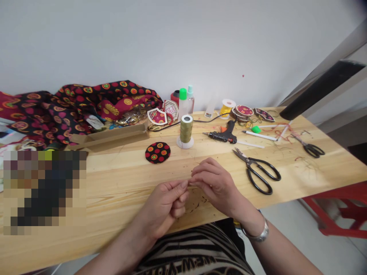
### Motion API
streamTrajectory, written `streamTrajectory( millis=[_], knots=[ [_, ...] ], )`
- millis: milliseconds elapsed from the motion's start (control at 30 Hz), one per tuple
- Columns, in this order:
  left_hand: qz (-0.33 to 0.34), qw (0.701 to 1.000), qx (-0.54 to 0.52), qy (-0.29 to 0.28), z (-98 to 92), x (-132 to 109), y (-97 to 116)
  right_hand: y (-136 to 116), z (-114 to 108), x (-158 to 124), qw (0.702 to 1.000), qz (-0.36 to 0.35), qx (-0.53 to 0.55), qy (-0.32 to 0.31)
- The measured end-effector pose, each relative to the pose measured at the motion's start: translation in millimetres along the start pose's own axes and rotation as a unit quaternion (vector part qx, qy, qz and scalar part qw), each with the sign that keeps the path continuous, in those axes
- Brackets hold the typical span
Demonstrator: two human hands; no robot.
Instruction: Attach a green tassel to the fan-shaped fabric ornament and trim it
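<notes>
Near the table's front edge, my left hand (169,202) is closed, thumb pressed on the curled fingers. My right hand (215,185) meets it at the fingertips, its thumb and fingers pinched together. Whatever lies between the fingertips is too small to make out. Beyond the hands stands a spool of olive thread (186,130) on a white base. A round black patterned fabric piece (158,152) lies flat to the left of the spool. Large black-handled scissors (256,170) rest to the right of my right hand, blades slightly apart.
A black glue gun (225,133), white pen (259,135) and small scissors (311,148) lie on the right. Bottles (182,105) stand by the wall. Patterned cloth (86,103) and a cardboard tray (114,139) are at the left. A red stool (338,210) stands beside the table.
</notes>
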State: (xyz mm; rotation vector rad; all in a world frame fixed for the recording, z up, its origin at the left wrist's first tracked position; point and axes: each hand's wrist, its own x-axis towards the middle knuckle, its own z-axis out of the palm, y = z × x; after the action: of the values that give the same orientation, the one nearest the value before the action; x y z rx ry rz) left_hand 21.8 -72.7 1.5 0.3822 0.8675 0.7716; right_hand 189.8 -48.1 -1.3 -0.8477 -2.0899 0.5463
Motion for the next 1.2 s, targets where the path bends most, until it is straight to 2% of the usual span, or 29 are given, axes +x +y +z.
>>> streamTrajectory(
  millis=[200,400,867,1200],
  knots=[
    [0.010,0.999,-0.029,0.027,-0.9,-0.6,1.7,-0.3,-2.2,1.6,1.000,0.025,-0.004,-0.011],
    [0.008,0.999,-0.033,0.026,2.5,-1.6,4.6,-0.4,-1.3,2.6,1.000,0.030,0.000,0.001],
    [0.063,0.994,0.078,0.034,3.7,-3.7,-0.6,-3.2,-3.0,3.5,1.000,0.022,-0.018,0.002],
    [0.055,0.993,0.093,0.047,6.6,-6.6,1.0,-2.5,-5.2,4.0,0.999,0.021,-0.026,-0.002]
  ],
)
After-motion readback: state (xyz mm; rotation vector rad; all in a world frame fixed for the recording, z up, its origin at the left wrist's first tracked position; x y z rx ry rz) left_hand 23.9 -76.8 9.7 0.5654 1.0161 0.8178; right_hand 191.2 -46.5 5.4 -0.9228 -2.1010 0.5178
